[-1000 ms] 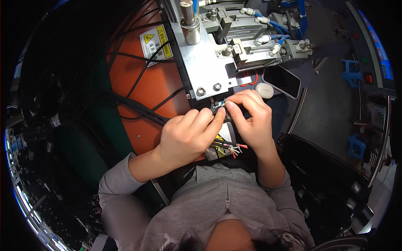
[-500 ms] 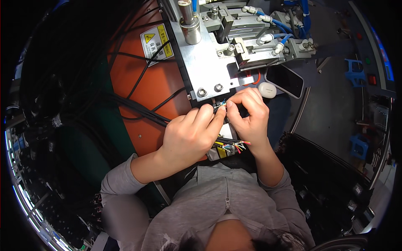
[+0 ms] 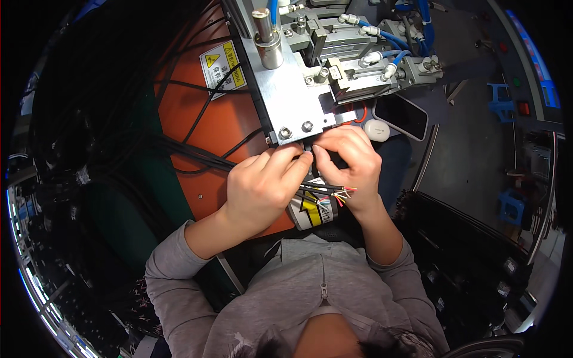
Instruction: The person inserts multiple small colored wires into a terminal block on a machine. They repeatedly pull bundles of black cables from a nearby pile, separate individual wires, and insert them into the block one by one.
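The left hand (image 3: 259, 188) and right hand (image 3: 353, 161), in the head view, come together at the near edge of a silver metal plate (image 3: 289, 98); both have curled fingers, but their tips hide whatever lies between, so whether they pinch anything cannot be told. Black cables (image 3: 203, 154) slant from upper left across the orange bench (image 3: 224, 122) to the left hand; beyond it, stripped cable ends (image 3: 325, 187) point rightward, slightly toward the person, by the right wrist.

Bright glare on the flat silver metal plate (image 3: 292, 98), dark green surface (image 3: 169, 194) in shadow, fisheye-bent edges, black corners.
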A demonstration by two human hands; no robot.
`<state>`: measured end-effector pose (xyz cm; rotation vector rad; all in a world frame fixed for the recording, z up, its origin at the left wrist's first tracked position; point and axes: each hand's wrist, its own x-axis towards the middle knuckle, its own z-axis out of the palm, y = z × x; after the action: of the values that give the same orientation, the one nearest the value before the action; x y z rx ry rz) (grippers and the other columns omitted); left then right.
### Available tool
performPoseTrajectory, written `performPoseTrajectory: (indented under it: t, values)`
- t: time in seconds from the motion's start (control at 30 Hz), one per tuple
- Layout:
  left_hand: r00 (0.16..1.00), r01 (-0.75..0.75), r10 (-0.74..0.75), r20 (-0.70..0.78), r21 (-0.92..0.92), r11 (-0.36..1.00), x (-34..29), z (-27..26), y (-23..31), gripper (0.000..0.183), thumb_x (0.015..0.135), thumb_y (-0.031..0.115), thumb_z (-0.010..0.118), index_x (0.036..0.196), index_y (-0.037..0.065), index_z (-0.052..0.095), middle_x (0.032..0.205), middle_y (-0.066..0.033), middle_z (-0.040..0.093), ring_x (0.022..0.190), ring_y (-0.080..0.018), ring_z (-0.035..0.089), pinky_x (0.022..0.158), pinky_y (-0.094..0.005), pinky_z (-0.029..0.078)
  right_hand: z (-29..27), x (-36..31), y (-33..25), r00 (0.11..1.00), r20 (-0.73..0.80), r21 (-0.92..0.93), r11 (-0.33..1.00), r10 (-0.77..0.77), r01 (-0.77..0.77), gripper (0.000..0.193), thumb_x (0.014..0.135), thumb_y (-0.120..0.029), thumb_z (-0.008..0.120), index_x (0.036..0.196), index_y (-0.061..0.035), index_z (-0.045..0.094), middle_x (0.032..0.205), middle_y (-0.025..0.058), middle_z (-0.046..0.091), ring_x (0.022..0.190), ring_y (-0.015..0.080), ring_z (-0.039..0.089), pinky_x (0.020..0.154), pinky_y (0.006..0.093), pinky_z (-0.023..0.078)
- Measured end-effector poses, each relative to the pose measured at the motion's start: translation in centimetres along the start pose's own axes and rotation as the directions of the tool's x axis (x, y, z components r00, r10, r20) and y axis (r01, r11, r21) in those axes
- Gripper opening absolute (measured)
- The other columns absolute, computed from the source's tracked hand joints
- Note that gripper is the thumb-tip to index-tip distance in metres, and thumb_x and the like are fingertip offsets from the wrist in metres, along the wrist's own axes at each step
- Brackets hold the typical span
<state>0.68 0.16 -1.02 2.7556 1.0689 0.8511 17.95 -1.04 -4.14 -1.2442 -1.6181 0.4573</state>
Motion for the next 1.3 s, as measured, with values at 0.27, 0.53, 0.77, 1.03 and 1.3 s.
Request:
performPoseTrajectory:
  t: [0.27, 0.53, 0.77, 1.03, 1.3]
  values:
    - [0.979, 0.070, -0.096, 0.182, 0.145, 0.987, -0.3, -2.1, 1.1, 0.019, 0.074, 0.011, 0.067, 0.093, 0.007, 0.067, 0.074, 0.0001, 0.050, 0.059, -0.0092, 0.056, 0.048, -0.0234, 0.042, -0.4, -0.8, 0.5, 0.977, -0.025, 0.110, 0.972, 0.213, -0.209, 0.010, 0.071, 0.002, 0.069, 0.078, -0.0012, 0.063, 0.078, 0.0085, 0.064, 0.074, 0.0244, 0.060, 0.069, 0.0328, 0.047]
    - [0.981, 0.153, -0.155, 0.118, 0.033, 0.988, -0.7, -1.5, -0.3, 0.018, 0.077, 0.018, 0.069, 0.088, 0.005, 0.065, 0.071, -0.0038, 0.046, 0.053, -0.0144, 0.055, 0.047, -0.0275, 0.043, -0.5, 0.4, -0.9, 0.937, 0.237, 0.369, 0.916, -0.256, 0.156, 0.026, 0.067, -0.007, 0.077, 0.092, -0.0026, 0.068, 0.087, 0.0072, 0.067, 0.083, 0.0245, 0.063, 0.075, 0.0344, 0.049]
    - [0.986, -0.124, 0.111, -0.126, -0.105, 0.987, 0.3, -2.1, -0.4, 0.024, 0.076, 0.019, 0.071, 0.096, 0.006, 0.068, 0.088, -0.0049, 0.061, 0.067, -0.0157, 0.059, 0.059, -0.0282, 0.046, -2.3, -0.4, -0.8, 0.969, 0.061, 0.186, 0.957, -0.238, 0.224, 0.024, 0.064, -0.007, 0.080, 0.085, -0.0039, 0.069, 0.077, 0.0063, 0.065, 0.074, 0.0227, 0.063, 0.066, 0.0317, 0.048]
    - [0.983, -0.161, 0.146, -0.108, -0.144, 0.976, 0.3, -2.0, -0.6, 0.025, 0.076, 0.012, 0.071, 0.098, -0.001, 0.066, 0.079, -0.0053, 0.061, 0.060, -0.0136, 0.057, 0.046, -0.0247, 0.043, -0.8, -0.4, -2.7, 0.991, -0.105, 0.569, 0.822, 0.077, -0.003, 0.024, 0.066, 0.006, 0.079, 0.086, 0.0001, 0.066, 0.083, 0.0104, 0.068, 0.077, 0.0237, 0.064, 0.070, 0.0317, 0.050]
    - [0.981, -0.064, 0.015, -0.193, -0.250, 0.966, 0.2, -0.9, -0.2, 0.019, 0.073, 0.006, 0.073, 0.088, -0.002, 0.064, 0.071, -0.0053, 0.055, 0.056, -0.0164, 0.056, 0.045, -0.0278, 0.044, -0.5, 0.1, -2.0, 0.997, 0.058, 0.470, 0.879, 0.053, -0.074, 0.011, 0.075, -0.005, 0.075, 0.082, -0.0004, 0.069, 0.082, 0.0095, 0.067, 0.078, 0.0184, 0.062, 0.071, 0.0297, 0.048]
